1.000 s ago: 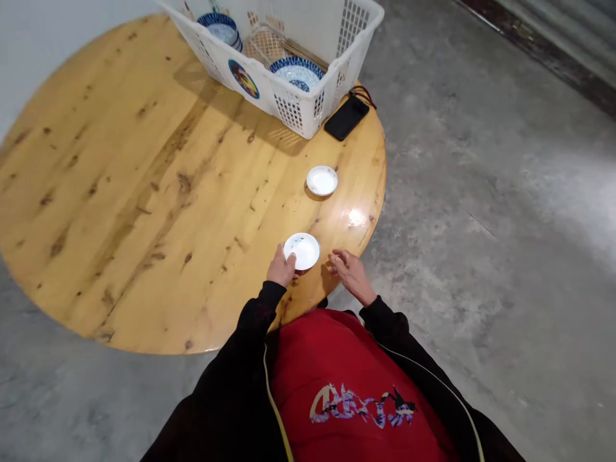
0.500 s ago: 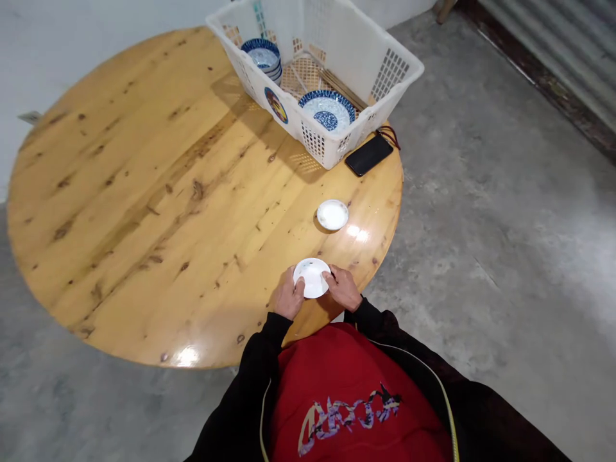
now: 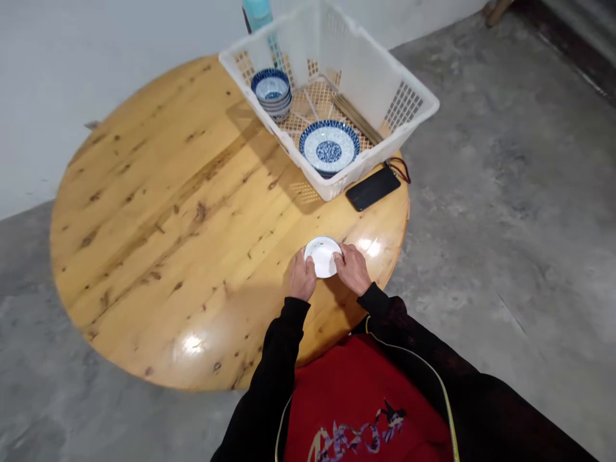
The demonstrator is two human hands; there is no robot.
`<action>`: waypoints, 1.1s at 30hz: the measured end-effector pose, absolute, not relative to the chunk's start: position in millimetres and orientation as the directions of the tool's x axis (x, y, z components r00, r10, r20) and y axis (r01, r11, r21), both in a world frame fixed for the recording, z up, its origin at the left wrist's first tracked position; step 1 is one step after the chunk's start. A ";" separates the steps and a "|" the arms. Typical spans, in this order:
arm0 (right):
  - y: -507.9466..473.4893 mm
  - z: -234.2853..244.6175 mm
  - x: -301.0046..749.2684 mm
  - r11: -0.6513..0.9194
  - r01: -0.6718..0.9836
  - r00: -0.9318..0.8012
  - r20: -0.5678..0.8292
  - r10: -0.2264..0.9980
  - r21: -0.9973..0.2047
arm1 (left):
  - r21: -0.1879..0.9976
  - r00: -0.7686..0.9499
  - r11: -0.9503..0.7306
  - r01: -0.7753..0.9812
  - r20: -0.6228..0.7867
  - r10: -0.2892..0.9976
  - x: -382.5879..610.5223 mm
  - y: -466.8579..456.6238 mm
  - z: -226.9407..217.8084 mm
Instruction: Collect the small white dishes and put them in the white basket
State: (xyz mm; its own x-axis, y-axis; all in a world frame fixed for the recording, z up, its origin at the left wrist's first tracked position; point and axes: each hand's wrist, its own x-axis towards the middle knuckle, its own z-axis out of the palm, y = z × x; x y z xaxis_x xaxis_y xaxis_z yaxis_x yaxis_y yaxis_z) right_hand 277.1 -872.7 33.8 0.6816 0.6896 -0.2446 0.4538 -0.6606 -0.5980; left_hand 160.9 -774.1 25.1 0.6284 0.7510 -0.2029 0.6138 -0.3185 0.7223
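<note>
A small white saucer (image 3: 323, 256) is gripped by its rim between the left hand (image 3: 302, 281) and right hand (image 3: 353, 268), fingers curled closed, steadying it near the desk's (image 3: 158, 212) right edge.

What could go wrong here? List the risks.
1. The phone lies at the table rim, partly over the edge; a knock could send it to the concrete floor.
2. Both hands, left hand and right hand, hold the small white dish near the table's edge; a slip might drop and break it.

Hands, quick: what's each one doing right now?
Left hand: closed on the left edge of the small white dish.
Right hand: gripping the same dish's right edge.
</note>
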 end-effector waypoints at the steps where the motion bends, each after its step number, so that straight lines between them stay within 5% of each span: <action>1: -869.3 34.4 280.4 -0.662 0.470 0.668 -0.254 0.699 -0.584 | 0.688 0.621 -0.344 0.639 -0.197 0.759 163.2 -772.6 23.6; 10: -854.3 40.8 294.7 -0.667 0.544 0.581 -0.345 0.737 -0.509 | 0.443 0.548 -0.432 0.785 -0.172 0.819 174.2 -764.0 15.4; 24: -859.1 33.5 299.7 -0.653 0.506 0.613 -0.298 0.732 -0.564 | 0.358 0.502 -0.391 0.848 -0.308 0.808 186.2 -770.0 19.3; 33: -865.6 21.2 303.1 -0.600 0.631 0.561 -0.244 0.791 -0.492 | 0.421 0.454 -0.295 0.858 -0.349 0.820 180.5 -773.4 24.6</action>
State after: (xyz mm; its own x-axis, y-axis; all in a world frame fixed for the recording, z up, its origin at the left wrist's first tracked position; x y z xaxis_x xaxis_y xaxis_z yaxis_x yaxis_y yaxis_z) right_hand 303.1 -865.6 21.2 0.5613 0.7908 -0.2441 0.6310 -0.5998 -0.4920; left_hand 180.5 -773.4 24.6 0.4536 0.8199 -0.3494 0.8577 -0.2950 0.4211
